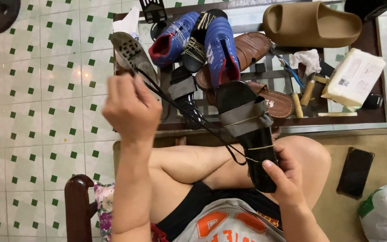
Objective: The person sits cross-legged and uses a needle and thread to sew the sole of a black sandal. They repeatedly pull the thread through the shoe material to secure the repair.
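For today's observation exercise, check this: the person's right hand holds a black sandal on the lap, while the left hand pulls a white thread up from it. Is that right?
Not quite. The head view shows the thread is black, not white. The rest stands: the right hand holds the black sandal on the lap while the left hand pulls the thread up from it.

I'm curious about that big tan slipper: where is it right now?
In the head view the tan slipper lies at the top right, on the far edge of the low table, behind the brown sandals and above the white packet.
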